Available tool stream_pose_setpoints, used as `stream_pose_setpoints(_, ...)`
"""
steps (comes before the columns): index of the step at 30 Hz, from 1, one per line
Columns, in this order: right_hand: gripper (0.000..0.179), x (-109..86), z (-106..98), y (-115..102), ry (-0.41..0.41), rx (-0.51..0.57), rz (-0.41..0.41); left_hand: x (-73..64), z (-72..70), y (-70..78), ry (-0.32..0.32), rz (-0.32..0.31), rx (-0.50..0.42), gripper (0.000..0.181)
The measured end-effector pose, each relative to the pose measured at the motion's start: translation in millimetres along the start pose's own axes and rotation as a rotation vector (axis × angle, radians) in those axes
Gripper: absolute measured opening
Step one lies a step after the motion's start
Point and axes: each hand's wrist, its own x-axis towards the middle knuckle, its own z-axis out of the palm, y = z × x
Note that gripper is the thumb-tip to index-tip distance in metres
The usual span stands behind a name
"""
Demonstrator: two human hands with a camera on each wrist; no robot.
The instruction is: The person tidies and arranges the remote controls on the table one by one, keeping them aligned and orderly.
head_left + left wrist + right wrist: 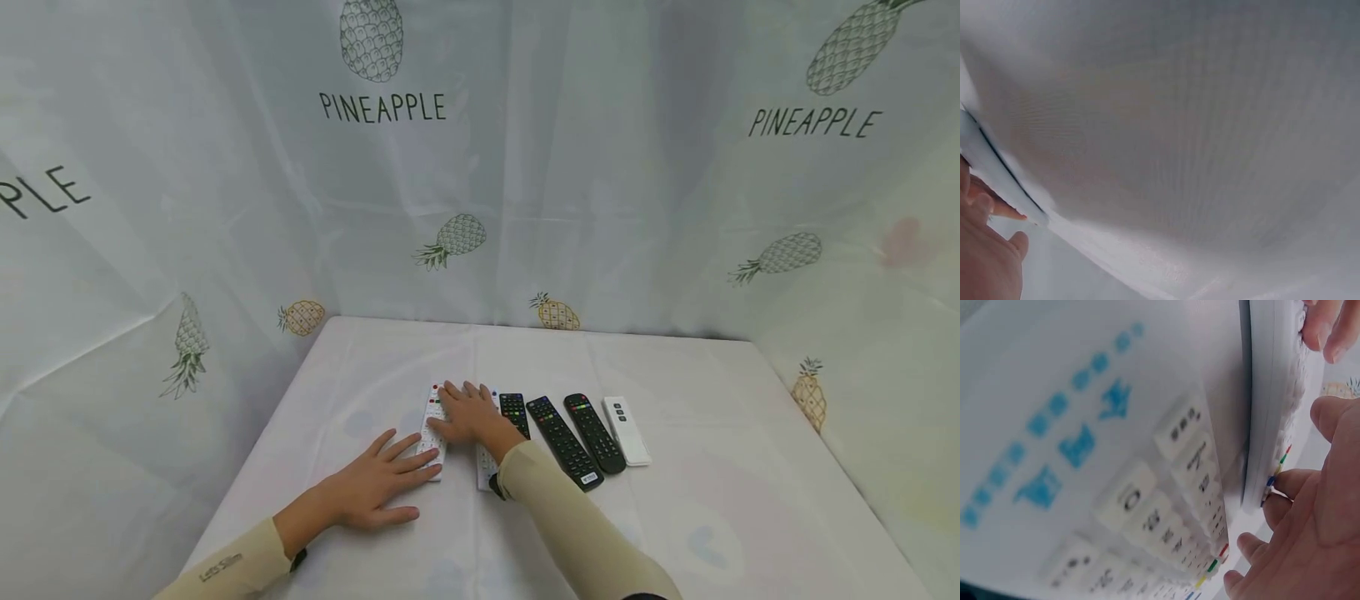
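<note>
On the white tabletop, the leftmost white remote control (432, 435) lies lengthwise. My left hand (375, 487) is spread flat beside it, fingertips on its lower end. My right hand (469, 417) reaches over its upper part, and its fingertips touch the buttons. A second white remote control (485, 468) lies partly hidden under my right wrist; the right wrist view shows its blue lettering close up. In that view, the left hand's fingers (1322, 328) rest on the other end of the leftmost remote. The left wrist view catches only part of the left hand (988, 262) and the remote's side.
To the right lie a black remote (513, 407) partly covered by my arm, a long black remote (564, 442), a rounded black remote (596, 433) and a white remote with few buttons (628, 433). Pineapple-print curtains (600, 192) surround the table (705, 400).
</note>
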Motion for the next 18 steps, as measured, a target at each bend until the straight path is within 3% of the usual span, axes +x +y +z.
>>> stream_pose_setpoints(12, 0.082, 5.9, -1.3, 0.8, 0.021, 0.065, -0.014, 3.5, -7.5, -2.3, -0.055, -0.063, -0.035, 0.065)
stream_pose_setpoints(18, 0.082, 8.9, -0.5, 0.1, 0.027, 0.097, -0.013, 3.4, -7.8, -3.3, -0.053, -0.074, -0.051, 0.069)
